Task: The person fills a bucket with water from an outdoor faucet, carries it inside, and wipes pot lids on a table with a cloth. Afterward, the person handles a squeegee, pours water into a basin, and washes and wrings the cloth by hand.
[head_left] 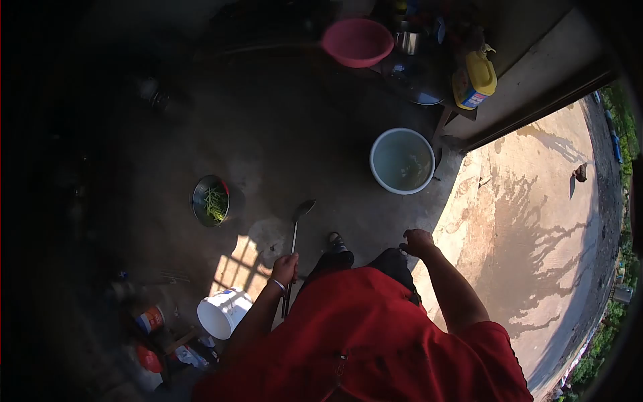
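Note:
My left hand [284, 269] is closed round the long handle of a metal ladle [295, 231]. Its dark bowl points forward over the floor, and dark stick-like ends show below my fist. My right hand [418, 243] hangs by my right leg with bent, slightly parted fingers and nothing visible in it. Ahead of that hand, apart from it, a white-rimmed basin [402, 161] of water stands on the floor. Forward and left of the ladle is a metal pot [196, 203] with green vegetable pieces [214, 203] inside.
A white bucket [224, 313] stands near my left arm. On a stand ahead are a pink basin [358, 43], a metal cup [407, 43] and a yellow jug [477, 79]. A doorway on the right opens onto sunlit, partly wet concrete [529, 221], with a chicken [580, 173] farther out.

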Available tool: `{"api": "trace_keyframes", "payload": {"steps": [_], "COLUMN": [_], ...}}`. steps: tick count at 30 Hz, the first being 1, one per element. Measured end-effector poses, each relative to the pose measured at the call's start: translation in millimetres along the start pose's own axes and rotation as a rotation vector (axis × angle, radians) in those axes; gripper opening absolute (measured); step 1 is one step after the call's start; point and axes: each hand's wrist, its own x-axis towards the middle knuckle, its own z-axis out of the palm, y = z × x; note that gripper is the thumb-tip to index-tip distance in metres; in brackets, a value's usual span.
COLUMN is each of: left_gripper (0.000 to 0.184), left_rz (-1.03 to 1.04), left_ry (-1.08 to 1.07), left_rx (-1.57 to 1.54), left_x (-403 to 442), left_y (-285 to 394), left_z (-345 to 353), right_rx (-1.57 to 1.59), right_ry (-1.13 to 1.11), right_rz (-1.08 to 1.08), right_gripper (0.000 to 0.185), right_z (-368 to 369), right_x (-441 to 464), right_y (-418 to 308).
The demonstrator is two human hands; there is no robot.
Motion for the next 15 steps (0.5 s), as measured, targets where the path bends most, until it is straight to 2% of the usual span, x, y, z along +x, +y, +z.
{"api": "trace_keyframes", "payload": {"steps": [1,2,3,5,7,9,11,13,15], "left_gripper": [0.033,0.032,0.032,0.032,0.031,0.031,0.030,0.030,0.029], "left_rz": [0.025,0.066,0.081,0.126,0.192,0.192,0.195,0.207,0.230], "left_ry": [0.001,0.032,0.028,0.047,0.044,0.055,0.046,0.022,-0.006], "left_rx": [-0.018,-0.005,-0.013,-0.047,-0.035,-0.075,-0.098,-0.090,-0.061], "left_x": [4,8,13,24,30,44,54,70,84], "left_y": [10,20,28,45,64,81,107,134,168], "left_z": [-7,-13,-19,-24,-25,-23,-24,-28,-34], "right_rx": [0.052,0.258,0.248,0.618,0.580,0.545,0.803,1.011,1.296], "right_ry": [0.092,0.223,0.237,-0.030,0.023,0.083,0.143,0.190,0.286], "right_rz": [-0.056,-0.055,-0.056,-0.075,-0.074,-0.076,-0.110,-0.011,-0.054], "right_gripper": [0.033,0.025,0.025,0.017,0.016,0.018,0.021,0.027,0.033], "right_z": [16,19,15,-1,-22,-58,-97,-153,-222], "right_x": [11,15,21,37,38,54,77,113,150], "right_y": [5,-2,-9,-15,-26,-34,-41,-47,-52]}}
